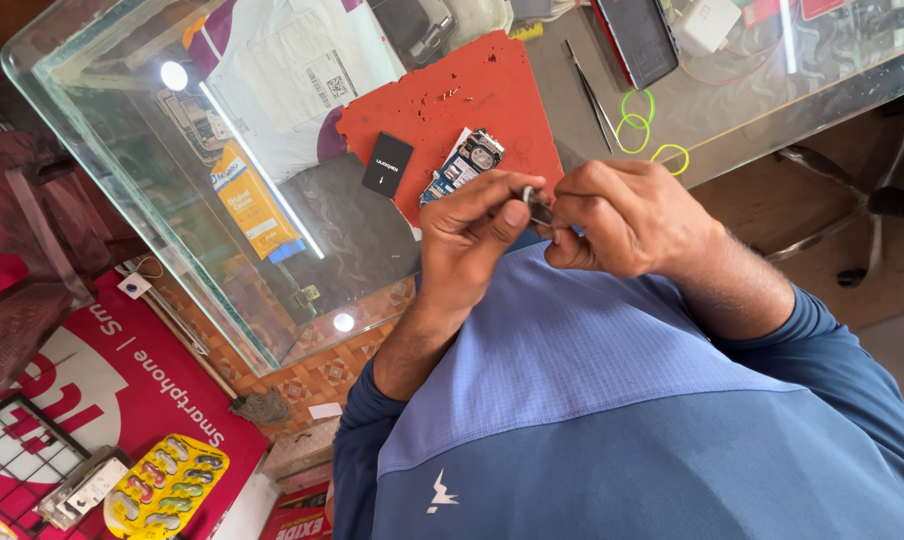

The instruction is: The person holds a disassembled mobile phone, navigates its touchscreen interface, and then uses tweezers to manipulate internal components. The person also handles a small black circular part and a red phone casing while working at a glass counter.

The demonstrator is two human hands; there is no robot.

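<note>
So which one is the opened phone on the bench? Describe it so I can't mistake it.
Start at the glass-topped table and find the red mat near its middle. The opened phone lies on the mat's near edge, just beyond the left hand. Unlike the plain black battery lying beside it, it shows a blue circuit board and a round camera part.

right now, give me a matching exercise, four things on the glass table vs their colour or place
Things:
1. work mat
2. small battery
3. rubber bands
4. tweezers

Descriptions:
A. bright green loops on the glass
B. black, lying on the mat
C. red, pitted surface
D. thin metal, between the mat and the green loops

Pairs: 1-C, 2-B, 3-A, 4-D
</note>
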